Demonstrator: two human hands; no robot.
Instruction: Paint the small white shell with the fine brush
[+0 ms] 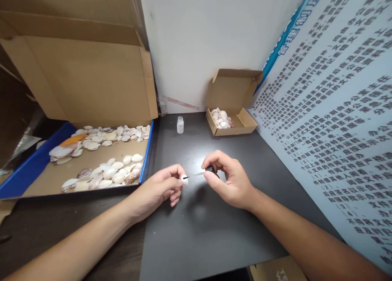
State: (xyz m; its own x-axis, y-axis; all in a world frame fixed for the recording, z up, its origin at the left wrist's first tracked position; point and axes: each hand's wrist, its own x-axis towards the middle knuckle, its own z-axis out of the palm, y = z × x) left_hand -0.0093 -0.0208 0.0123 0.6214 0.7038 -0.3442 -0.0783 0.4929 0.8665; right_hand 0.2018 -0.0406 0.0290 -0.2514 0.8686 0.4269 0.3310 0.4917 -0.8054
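Between the thumb and fingers of my left hand (pixel 167 183) is a small white seashell (pixel 185 181). My right hand (pixel 228 178) pinches the black cap of a small brush applicator (pixel 209 169). Its thin clear stem points left, and the dark brush tip lies at the shell, seemingly touching its face. Both hands are held over the dark grey tabletop (pixel 190 248). Behind them stands a small clear glass bottle (pixel 180 126) with a white label and no cap on it.
To the left, an open blue-edged cardboard box (pixel 43 183) holds many shells in two groups, its lid raised. A smaller open cardboard box (pixel 235 131) with shells stands at the back right. A white wall panel (pixel 190 48) and a printed board (pixel 346 122) border the table.
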